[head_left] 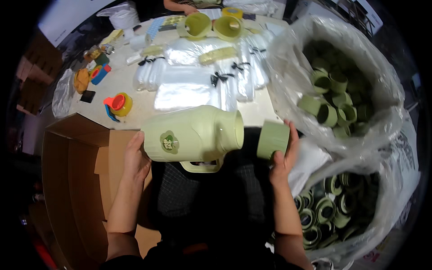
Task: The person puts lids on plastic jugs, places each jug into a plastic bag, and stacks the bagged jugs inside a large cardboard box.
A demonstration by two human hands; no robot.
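A pale green thermos jug body [193, 132] lies on its side above my lap, its round open mouth to the right and its handle facing me. My left hand [137, 155] is closed on its base end at the left. A flower-shaped sticker [168, 143] marks its wall. In my right hand [285, 157] is a darker green cup-shaped lid [273, 140], gripped between thumb and fingers. The lid is apart from the jug's mouth, a short gap to its right.
At my right, one plastic-lined bag [288, 58] holds green cups; a nearer one [387, 193] holds ringed green parts. An open cardboard box [74, 148] stands at left. Plastic bag bundles [184, 87], a tape dispenser [120, 105] and two jug shells [196, 26] lie on the table. Someone's hand [191, 10] shows beyond.
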